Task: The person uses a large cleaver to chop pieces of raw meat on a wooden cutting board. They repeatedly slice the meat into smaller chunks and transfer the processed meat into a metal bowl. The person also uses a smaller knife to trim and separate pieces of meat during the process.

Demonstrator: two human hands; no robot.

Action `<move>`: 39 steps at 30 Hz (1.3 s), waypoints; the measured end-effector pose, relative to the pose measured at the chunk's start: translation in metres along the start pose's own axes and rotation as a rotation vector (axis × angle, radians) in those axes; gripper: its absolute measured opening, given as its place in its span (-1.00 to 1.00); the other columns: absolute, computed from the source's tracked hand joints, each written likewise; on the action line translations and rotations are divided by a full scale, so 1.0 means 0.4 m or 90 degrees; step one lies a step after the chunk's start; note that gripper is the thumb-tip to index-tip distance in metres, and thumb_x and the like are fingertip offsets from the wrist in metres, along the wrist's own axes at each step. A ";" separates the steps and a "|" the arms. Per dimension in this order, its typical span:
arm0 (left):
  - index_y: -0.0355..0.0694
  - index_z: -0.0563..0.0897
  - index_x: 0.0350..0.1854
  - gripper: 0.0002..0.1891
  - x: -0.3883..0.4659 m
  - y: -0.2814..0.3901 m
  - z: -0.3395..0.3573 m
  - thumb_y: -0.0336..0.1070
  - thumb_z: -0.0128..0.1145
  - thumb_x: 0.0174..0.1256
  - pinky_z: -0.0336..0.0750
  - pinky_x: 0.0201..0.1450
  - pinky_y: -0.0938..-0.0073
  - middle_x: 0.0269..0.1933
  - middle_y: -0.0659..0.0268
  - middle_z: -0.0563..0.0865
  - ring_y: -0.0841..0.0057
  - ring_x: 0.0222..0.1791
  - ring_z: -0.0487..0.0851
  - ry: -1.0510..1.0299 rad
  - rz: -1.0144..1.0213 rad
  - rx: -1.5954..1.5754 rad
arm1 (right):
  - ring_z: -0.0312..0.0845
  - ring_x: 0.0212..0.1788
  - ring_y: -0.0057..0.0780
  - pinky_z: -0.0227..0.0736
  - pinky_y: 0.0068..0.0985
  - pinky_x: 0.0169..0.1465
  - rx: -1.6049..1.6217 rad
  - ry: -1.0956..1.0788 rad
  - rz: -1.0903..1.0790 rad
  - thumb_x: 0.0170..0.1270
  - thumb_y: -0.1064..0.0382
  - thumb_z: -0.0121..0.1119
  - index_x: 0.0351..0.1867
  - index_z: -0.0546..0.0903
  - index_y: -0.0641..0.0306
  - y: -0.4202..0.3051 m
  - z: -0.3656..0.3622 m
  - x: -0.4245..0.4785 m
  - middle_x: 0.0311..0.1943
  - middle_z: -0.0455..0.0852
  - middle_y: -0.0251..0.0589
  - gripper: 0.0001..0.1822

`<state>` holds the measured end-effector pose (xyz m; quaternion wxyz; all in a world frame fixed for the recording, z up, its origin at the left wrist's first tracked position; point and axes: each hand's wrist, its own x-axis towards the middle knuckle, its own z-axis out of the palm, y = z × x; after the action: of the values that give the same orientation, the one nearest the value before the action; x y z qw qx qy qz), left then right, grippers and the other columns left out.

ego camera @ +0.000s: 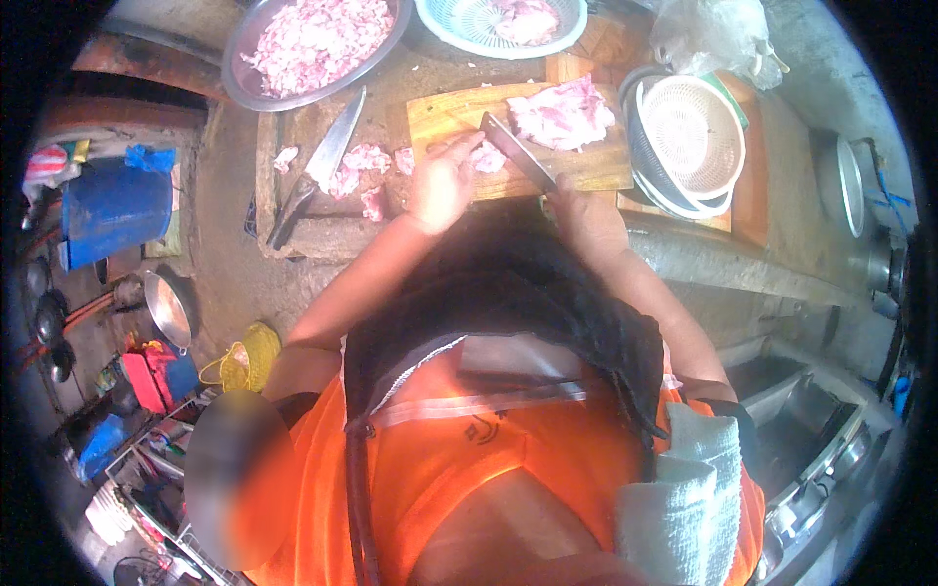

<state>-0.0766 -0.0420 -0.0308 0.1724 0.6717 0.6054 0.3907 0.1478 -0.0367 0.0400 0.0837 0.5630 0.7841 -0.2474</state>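
My right hand grips a knife whose broad blade lies slanted over a wooden cutting board. On the board, just left of the blade, is a small piece of raw meat. My left hand is beside that piece, its fingertips near the blade; whether it pinches the meat is hard to tell. A larger slab of raw meat lies right of the blade. Several meat scraps are left of the board, around a second knife with a dark handle.
A metal basin of chopped meat stands at the back left. Beside it is a light blue plastic basket holding more meat. Nested colanders sit right of the board, below a clear plastic bag. A sink is at lower right.
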 end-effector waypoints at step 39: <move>-0.28 0.80 -0.30 -0.82 -0.029 0.033 0.027 -0.32 0.44 0.07 0.59 0.07 0.34 -0.14 0.14 0.77 0.25 -0.05 0.70 -0.003 0.037 0.039 | 0.71 -0.10 0.10 0.58 -0.03 -0.03 -0.002 0.073 -0.053 0.50 0.15 -0.09 0.02 0.47 0.32 -0.103 0.042 0.116 -0.23 0.75 0.18 -0.71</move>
<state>-0.0592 -0.0530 -0.0321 0.1416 0.6951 0.5967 0.3751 0.0909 -0.0159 0.0185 0.0290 0.5430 0.8108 -0.2166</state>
